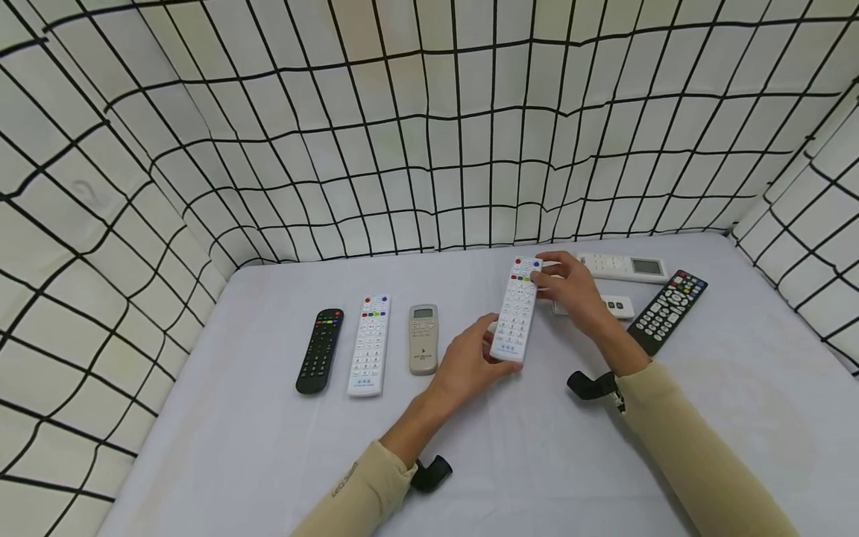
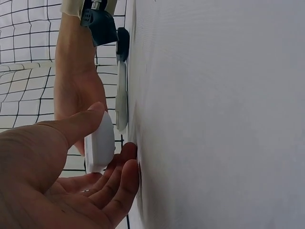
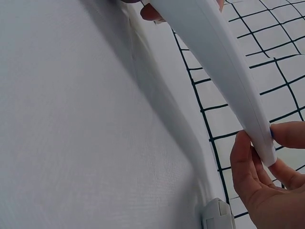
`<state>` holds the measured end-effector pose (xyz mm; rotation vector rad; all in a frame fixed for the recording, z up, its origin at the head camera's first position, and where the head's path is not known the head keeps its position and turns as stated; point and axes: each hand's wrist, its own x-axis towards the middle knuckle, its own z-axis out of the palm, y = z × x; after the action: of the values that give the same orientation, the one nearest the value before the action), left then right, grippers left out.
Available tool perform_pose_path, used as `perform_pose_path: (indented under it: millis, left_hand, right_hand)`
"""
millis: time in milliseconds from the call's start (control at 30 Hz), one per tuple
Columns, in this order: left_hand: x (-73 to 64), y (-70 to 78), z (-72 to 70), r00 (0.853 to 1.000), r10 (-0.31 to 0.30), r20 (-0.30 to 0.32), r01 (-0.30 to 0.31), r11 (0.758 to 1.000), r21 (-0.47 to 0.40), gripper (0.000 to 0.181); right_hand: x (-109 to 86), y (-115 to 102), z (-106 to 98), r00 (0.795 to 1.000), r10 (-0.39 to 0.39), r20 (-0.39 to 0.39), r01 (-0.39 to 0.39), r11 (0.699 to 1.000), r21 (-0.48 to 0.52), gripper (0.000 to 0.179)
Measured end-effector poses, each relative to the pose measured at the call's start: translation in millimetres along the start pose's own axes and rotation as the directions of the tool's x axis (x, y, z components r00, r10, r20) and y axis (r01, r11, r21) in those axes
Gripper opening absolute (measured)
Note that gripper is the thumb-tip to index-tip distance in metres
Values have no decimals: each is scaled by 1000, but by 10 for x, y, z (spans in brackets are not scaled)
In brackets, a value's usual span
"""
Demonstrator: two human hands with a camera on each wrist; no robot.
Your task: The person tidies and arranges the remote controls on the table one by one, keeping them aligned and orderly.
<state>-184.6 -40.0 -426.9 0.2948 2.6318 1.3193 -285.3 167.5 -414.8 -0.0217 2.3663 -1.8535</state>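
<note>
Both hands hold a white remote control (image 1: 517, 309) above the white tabletop, its buttons facing up. At its near end my left hand (image 1: 466, 362) grips it, with the thumb on the near edge and other fingers beneath, as the left wrist view shows. My right hand (image 1: 573, 291) pinches the far end by its right side. In the right wrist view the thumb and fingers of the right hand (image 3: 274, 186) close on the narrow tip of the remote (image 3: 224, 62). Behind the right hand lies a small white remote (image 1: 617, 306), partly hidden by it.
Left of the hands lie a black remote (image 1: 320, 350), another white remote (image 1: 369, 347) and a beige remote (image 1: 423, 339). To the right are a white remote with a display (image 1: 624, 267) and a black remote with pale buttons (image 1: 667, 312). Black netting (image 1: 429, 117) covers the surrounding walls.
</note>
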Motion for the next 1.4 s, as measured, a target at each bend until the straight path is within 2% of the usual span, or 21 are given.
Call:
perform_pose_path:
  millis: [200,533,733,1167,1400]
  left_hand:
    - [-48,-13,-6,1000,7,-2,-7,1000,-3,87]
    - [-127,-3,-41,999,39,-9,-38,998,49,83]
    - [-175,9,-42,999,35,-30,-33,997,70,85]
    - [-278,-4,-46,999,30,-36,-28,997,69,91]
    - [-309,-24,-38,997,24,-67,-19,996,86,91]
  right_hand:
    - [-32,-16,54,1000,-14,7,14,1000,-16,53]
    - [-58,-38,90,998,-48,35,50,998,-43,53]
    - [-59,-41,123,996,-69,61,71,997,-34,52]
    - [-62,-27,228,993,-68,101,71,997,-26,51]
    - [-93,-43,273,991,-76,114,80,997,-25,50]
